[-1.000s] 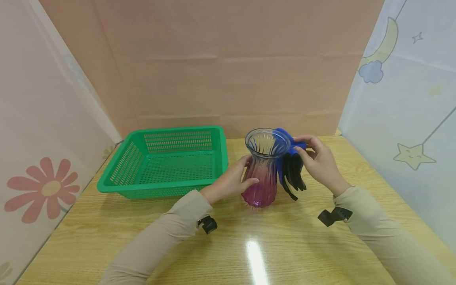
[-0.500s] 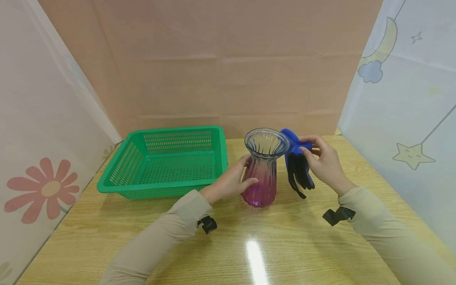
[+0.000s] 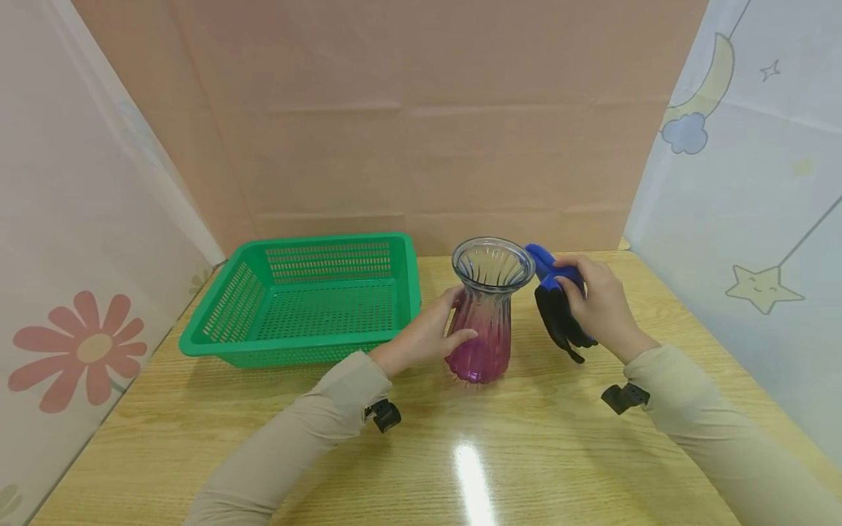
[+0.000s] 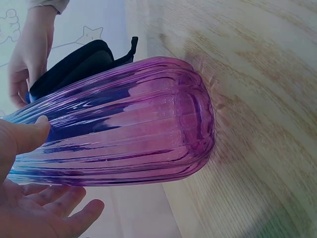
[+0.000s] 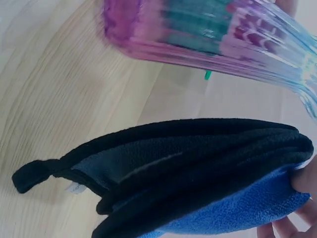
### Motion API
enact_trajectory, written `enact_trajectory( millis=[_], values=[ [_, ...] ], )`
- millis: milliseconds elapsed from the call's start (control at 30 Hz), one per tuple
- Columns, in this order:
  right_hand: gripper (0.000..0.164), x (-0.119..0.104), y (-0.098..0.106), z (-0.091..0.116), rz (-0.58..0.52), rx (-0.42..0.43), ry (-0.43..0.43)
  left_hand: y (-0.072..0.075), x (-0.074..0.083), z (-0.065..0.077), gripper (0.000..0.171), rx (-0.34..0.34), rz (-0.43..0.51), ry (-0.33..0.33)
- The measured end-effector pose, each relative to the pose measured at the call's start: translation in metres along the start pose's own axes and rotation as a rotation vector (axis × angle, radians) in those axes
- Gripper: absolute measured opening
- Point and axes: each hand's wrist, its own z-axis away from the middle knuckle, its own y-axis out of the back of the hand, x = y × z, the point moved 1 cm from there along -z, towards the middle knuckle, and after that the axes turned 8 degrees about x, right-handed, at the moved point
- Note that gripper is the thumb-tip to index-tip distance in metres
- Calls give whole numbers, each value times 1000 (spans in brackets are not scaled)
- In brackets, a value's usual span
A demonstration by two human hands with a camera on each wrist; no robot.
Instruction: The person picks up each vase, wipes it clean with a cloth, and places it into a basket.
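A ribbed glass vase [image 3: 485, 332], pink at the base and fading to bluish at its flared rim, stands upright on the table. My left hand [image 3: 424, 337] holds its left side, with the thumb across the front; the far fingers are partly hidden in the head view. Just right of the vase, my right hand [image 3: 604, 307] pinches a folded blue-and-black cleaning cloth [image 3: 555, 318]. The right wrist view shows the black border, hanging loop and small white tag of this cloth [image 5: 198, 163], which is apart from the glass.
A green plastic basket [image 3: 299, 343] with slotted sides sits left of the vase. Beneath everything is a wood-grain table [image 3: 368, 467]. An orange-brown backdrop [image 3: 408, 161] rises behind, and printed sheets [image 3: 756, 197] flank both sides.
The right hand has drawn the cloth rightward, away from the vase, and the cloth hangs more slanted and gathered. The left hand and the vase have stayed in place.
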Motion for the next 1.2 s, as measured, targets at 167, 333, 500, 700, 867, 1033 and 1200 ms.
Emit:
enact_trajectory(
  millis=[167,333,500,700,867,1033,1200],
  values=[
    [22,1,0,1,85,-43,39,0,0,1,72,2,2,-1],
    [20,2,2,3,150,-104,57,0,0,1,72,4,2,-6],
    [20,9,1,6,216,-164,90,0,0,0,72,5,1,-11],
    [20,22,-3,9,276,-189,159,0,0,0,72,8,-1,-20],
    [20,31,-5,13,310,-213,200,0,1,0,73,8,2,-17],
    [19,37,-8,18,339,-316,186,0,1,0,72,7,-1,-14],
    [17,38,-14,21,373,-471,150,0,1,1,72,8,-4,-19]
  ],
)
